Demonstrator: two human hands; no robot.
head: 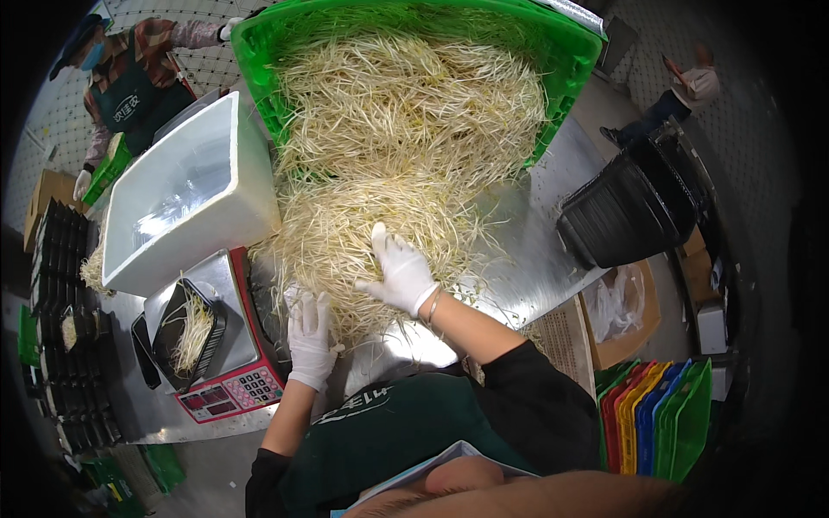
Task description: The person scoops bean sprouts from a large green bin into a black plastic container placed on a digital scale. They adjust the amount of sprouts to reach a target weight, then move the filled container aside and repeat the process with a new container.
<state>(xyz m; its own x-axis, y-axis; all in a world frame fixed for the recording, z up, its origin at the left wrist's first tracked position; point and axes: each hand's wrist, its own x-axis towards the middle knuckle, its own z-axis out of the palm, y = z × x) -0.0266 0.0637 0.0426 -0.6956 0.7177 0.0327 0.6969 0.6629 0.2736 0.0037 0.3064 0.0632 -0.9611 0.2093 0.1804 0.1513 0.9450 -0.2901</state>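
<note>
A heap of bean sprouts [382, 213] spills from a tipped green plastic crate [252, 97] onto the metal table [550, 285] before me. My right hand [407, 275], in a white glove, lies on the heap with thumb and fingers spread. At the heap's near left edge is my left hand [311, 343], also gloved, its fingers straight and its thumb out. Neither hand grips anything that I can see. Left of it, a black plastic tray [215, 337] holding some sprouts sits tilted on a red digital scale [243, 388] with a metal pan.
A white foam box [194, 252] stands behind the scale. Stacked black trays fill the far left [58, 259] and the right table edge [622, 213]. Coloured crates [647, 414] stand lower right. A gloved co-worker [142, 84] is at upper left; another person [693, 84] stands upper right.
</note>
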